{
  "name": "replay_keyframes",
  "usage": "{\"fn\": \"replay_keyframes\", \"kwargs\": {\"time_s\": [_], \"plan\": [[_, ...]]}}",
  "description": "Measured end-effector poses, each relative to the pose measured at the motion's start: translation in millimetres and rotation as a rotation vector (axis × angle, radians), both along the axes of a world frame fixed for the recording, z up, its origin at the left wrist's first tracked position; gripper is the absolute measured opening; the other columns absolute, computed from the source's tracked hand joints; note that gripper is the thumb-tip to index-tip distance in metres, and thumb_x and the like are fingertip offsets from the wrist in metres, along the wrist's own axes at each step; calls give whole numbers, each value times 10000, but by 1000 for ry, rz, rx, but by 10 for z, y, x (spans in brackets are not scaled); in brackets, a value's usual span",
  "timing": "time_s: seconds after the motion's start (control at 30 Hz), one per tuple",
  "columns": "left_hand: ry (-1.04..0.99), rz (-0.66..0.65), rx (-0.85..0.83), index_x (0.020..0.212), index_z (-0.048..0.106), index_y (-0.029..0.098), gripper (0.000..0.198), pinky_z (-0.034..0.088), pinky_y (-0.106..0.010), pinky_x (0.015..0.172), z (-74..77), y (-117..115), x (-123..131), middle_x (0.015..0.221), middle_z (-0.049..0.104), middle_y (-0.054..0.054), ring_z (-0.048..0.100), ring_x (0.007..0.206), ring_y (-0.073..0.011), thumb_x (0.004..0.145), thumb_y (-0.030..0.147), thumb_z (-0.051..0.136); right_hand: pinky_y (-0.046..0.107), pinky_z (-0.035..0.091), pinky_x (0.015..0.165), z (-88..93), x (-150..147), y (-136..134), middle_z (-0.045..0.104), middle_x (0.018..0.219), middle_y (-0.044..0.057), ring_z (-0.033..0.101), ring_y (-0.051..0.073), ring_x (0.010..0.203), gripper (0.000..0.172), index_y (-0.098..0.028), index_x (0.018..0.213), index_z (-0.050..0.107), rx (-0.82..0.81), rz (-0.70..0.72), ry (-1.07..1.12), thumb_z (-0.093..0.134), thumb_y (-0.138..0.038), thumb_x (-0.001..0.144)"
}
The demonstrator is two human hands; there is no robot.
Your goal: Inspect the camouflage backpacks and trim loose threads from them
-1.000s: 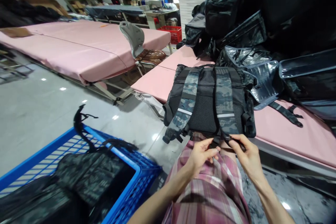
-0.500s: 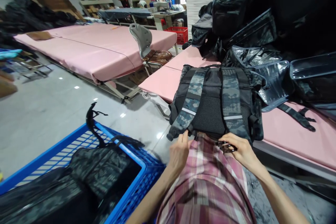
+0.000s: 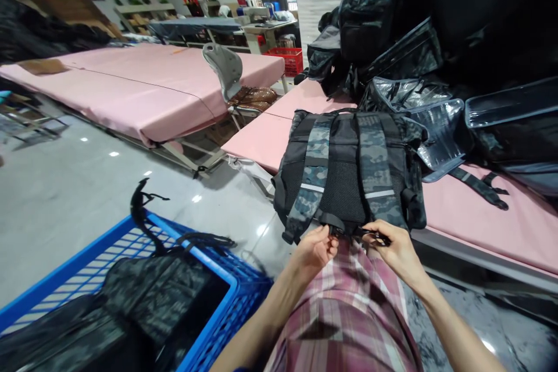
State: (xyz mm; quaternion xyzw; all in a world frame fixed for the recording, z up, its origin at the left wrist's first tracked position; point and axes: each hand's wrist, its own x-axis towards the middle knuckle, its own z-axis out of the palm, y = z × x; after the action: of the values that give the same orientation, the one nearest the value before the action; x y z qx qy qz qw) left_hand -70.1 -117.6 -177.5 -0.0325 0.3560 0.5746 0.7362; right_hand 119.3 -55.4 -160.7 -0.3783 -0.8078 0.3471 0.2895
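A dark camouflage backpack [image 3: 344, 174] lies on the edge of the pink-covered table, its straps and mesh back panel facing up and its lower edge toward me. My left hand [image 3: 317, 249] pinches a black strap end at the bottom of the backpack, below the left shoulder strap [image 3: 314, 180]. Just to the right, my right hand [image 3: 390, 242] has its fingers closed round a small dark item, partly hidden, beside the backpack's lower edge. The two hands are a short way apart, above my plaid clothing [image 3: 349, 314].
A blue basket [image 3: 235, 279] with dark camouflage bags stands at the lower left. Behind the backpack are piled black bags [image 3: 370, 17] and clear-topped cases [image 3: 444, 128]. A grey chair [image 3: 224, 70] stands by the large pink table [image 3: 143, 81].
My left hand has moved right and turned, now pinching a black strap end nearer my right hand. The view has shifted slightly to the right.
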Motion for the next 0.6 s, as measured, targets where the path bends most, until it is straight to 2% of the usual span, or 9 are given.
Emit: {"fn": "replay_keyframes", "kwargs": {"time_s": [0.23, 0.43, 0.6], "plan": [[-14, 72, -41, 745, 501, 137, 135, 356, -155, 452, 34, 62, 66, 631, 513, 4, 517, 537, -79, 760, 147, 635, 222, 403, 606, 29, -23, 9, 622, 708, 2, 564, 133, 633, 153, -179, 791, 645, -19, -21, 8, 508, -139, 736], [169, 77, 75, 712, 511, 122, 320, 341, -156, 455, 0, 90, 142, 640, 535, 6, 484, 529, -58, 602, 262, 777, 220, 408, 623, 78, -122, -19, 642, 746, 12, 581, 135, 663, 208, -182, 827, 649, 45, 7, -17, 484, -99, 732], [245, 103, 77, 669, 509, 124, 419, 329, -161, 452, 16, 110, 150, 613, 535, 7, 470, 529, -57, 490, 337, 823, 231, 421, 616, 42, -132, 7, 648, 736, 17, 585, 146, 643, 212, -188, 821, 652, 38, 5, -27, 476, -117, 727]]}}
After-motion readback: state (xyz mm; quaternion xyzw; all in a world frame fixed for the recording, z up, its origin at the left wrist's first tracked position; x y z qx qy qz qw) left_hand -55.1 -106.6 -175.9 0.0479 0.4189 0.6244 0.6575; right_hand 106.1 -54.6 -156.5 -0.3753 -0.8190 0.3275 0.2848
